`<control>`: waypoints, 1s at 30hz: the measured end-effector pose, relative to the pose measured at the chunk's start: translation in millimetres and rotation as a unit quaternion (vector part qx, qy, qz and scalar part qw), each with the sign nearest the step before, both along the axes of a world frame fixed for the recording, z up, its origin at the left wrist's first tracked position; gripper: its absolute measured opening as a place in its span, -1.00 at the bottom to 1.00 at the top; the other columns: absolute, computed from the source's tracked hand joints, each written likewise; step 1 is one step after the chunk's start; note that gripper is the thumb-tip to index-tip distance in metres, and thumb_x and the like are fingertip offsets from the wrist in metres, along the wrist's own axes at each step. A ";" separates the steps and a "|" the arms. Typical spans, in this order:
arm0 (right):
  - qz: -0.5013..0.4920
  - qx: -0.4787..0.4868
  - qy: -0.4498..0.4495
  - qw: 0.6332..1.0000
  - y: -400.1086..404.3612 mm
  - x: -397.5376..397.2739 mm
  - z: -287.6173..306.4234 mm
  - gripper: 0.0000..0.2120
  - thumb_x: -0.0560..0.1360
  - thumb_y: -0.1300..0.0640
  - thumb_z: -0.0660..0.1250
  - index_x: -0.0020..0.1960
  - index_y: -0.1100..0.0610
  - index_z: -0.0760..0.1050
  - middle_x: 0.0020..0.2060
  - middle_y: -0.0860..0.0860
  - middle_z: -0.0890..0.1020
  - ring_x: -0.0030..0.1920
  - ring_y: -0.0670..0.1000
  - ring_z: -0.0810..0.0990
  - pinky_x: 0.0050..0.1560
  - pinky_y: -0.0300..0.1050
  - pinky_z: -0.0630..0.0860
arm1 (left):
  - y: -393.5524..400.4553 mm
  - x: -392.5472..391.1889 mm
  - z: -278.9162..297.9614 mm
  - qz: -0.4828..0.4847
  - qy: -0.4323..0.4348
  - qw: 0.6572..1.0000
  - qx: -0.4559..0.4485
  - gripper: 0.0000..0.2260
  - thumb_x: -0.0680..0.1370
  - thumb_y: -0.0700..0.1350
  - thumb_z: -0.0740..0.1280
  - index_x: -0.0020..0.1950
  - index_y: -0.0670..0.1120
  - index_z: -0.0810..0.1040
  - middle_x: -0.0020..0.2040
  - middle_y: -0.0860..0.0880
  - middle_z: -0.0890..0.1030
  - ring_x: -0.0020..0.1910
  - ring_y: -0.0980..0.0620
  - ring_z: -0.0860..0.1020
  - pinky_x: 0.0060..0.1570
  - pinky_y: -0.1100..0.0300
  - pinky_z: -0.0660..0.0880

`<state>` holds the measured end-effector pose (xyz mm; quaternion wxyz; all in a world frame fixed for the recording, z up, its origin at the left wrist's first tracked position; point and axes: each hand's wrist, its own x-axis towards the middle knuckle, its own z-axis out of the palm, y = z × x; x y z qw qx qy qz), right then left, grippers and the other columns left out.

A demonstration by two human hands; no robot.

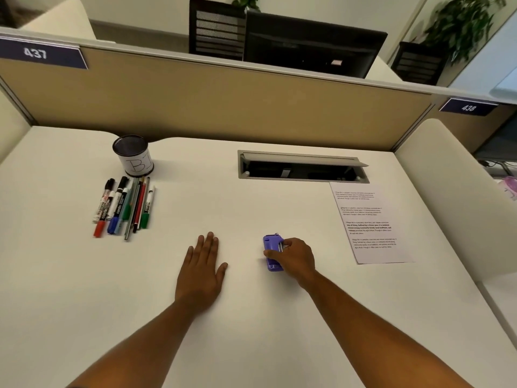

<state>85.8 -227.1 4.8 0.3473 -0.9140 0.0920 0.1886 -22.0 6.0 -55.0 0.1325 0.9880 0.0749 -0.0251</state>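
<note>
While your left hand [202, 271] lay flat and open on the desk [251, 331], your right hand [295, 259] curled its fingers around the purple stapler [270, 252].

Purple punch [269, 244], lower centre: glossy moulded plastic, bright metal pins. Desk [251, 208]: smooth matt off-white laminate. Sheet [369, 222], right: matt white printed paper. Pen cup [133, 156], upper left: black metal mesh, paper label. Partition [223, 102]: woven tan cloth. Markers [117, 208]: smooth plastic.
</note>
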 end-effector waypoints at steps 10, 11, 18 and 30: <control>-0.083 0.113 0.021 0.990 -33.3 29.5 9.9 -0.65 0.34 -0.10 0.60 -0.01 0.06 0.61 -0.11 -0.01 0.69 -0.12 0.02 0.67 -0.16 -0.06 0.62 | 0.5 1.1 2.0 0.001 -0.003 1.000 -0.017 -0.34 0.59 0.25 -0.19 0.63 -0.04 -0.12 0.63 0.06 -0.15 0.60 0.07 -0.20 0.58 0.08 -0.12; -0.086 0.110 0.022 0.990 -39.5 33.2 9.8 -0.62 0.34 -0.10 0.60 0.02 0.10 0.62 -0.10 0.01 0.69 -0.12 0.04 0.67 -0.16 -0.06 0.61 | 0.8 2.0 2.4 0.001 -0.004 1.000 -0.023 -0.34 0.59 0.25 -0.18 0.63 -0.04 -0.10 0.63 0.06 -0.14 0.60 0.07 -0.19 0.58 0.08 -0.11; -0.085 0.052 0.020 0.995 -71.1 40.2 6.2 -0.62 0.33 -0.09 0.59 0.03 0.07 0.59 -0.08 0.02 0.69 -0.11 0.04 0.67 -0.12 -0.03 0.59 | -0.3 9.5 6.1 0.004 -0.004 0.999 -0.032 -0.32 0.57 0.24 -0.20 0.63 -0.06 -0.07 0.63 0.04 -0.13 0.60 0.07 -0.18 0.58 0.08 -0.12; -0.076 0.030 0.001 0.997 -84.9 39.1 -0.4 -0.41 0.39 -0.24 0.53 0.24 0.10 0.52 0.08 0.03 0.66 0.01 0.04 0.66 -0.06 -0.10 0.60 | -5.1 17.5 2.6 0.019 -0.025 0.999 -0.034 -0.36 0.59 0.19 -0.17 0.63 -0.07 -0.05 0.63 0.05 -0.10 0.61 0.08 -0.15 0.58 0.07 -0.09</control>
